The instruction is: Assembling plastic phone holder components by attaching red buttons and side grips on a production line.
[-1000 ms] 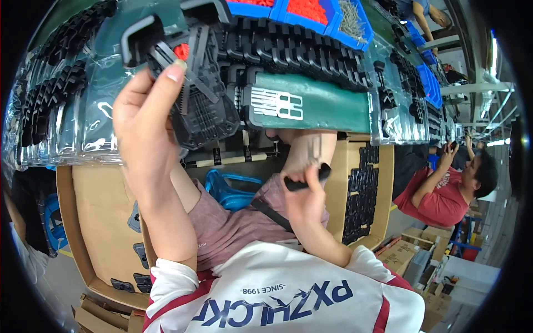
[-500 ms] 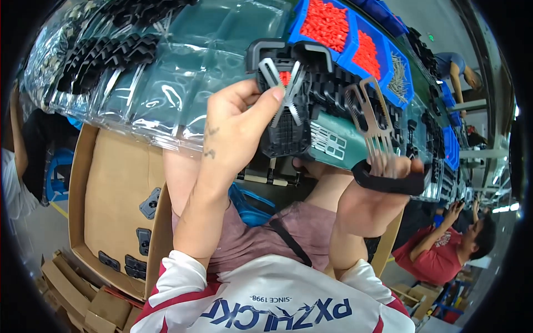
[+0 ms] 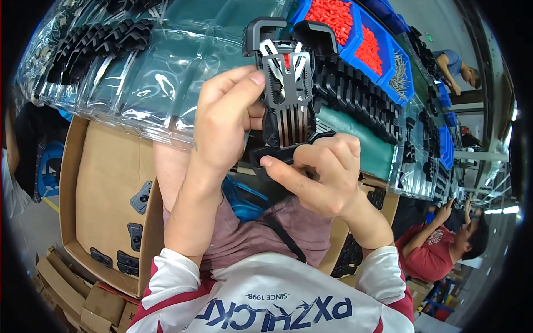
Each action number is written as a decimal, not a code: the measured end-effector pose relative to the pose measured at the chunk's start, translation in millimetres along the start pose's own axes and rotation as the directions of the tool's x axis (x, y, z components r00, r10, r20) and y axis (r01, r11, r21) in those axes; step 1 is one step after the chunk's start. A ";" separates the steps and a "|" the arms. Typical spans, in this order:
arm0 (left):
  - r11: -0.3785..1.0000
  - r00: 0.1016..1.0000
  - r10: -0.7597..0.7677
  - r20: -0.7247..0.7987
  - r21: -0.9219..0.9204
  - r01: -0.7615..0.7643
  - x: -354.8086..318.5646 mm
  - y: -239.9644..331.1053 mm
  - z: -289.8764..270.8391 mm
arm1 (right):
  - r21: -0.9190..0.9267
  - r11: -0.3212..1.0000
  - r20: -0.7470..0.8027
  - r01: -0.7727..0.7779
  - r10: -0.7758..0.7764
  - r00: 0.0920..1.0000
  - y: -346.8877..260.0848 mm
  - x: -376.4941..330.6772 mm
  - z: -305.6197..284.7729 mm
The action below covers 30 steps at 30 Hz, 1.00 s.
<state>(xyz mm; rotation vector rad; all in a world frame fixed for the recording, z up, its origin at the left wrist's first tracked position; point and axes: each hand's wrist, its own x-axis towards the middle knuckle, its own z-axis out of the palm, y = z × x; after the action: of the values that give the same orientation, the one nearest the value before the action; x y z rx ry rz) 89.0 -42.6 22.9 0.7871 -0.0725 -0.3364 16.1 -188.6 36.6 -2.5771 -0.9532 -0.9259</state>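
Observation:
My left hand point(image 3: 216, 125) grips the side of a black plastic tool body point(image 3: 270, 129), held upright with two curved black handles point(image 3: 260, 34) at its top. Crossed silver metal pieces and a small red part point(image 3: 287, 60) sit in its upper end. Over its front lies a flat, slotted metal fork point(image 3: 288, 91), tines toward me, ending in a black handle point(image 3: 271, 155). My right hand point(image 3: 330, 172) pinches that black handle between thumb and fingers at the body's lower end. The fingers partly hide the handle.
Blue bins of red plastic parts point(image 3: 331, 19) and thin metal pins point(image 3: 398, 80) stand at the far right, beyond a row of black parts point(image 3: 355, 100). Clear plastic sheeting point(image 3: 172, 72) covers the green table. A cardboard box point(image 3: 105, 177) with several black pieces is at left; co-workers sit at right.
My right hand has moved left and brought the metal fork onto the front of the tool body, over the crossed pieces. My left hand still holds the body.

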 end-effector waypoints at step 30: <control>0.995 0.981 0.080 0.177 0.048 -0.089 0.1 0.5 5.6 | -0.088 0.995 0.051 -0.054 0.058 0.997 -6.2 17.9 -13.7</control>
<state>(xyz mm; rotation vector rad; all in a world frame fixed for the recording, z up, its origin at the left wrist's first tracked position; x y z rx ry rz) 88.1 -46.0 27.2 0.8057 -0.2803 -0.3234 16.0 -180.8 58.6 -2.6992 -0.8675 -0.9064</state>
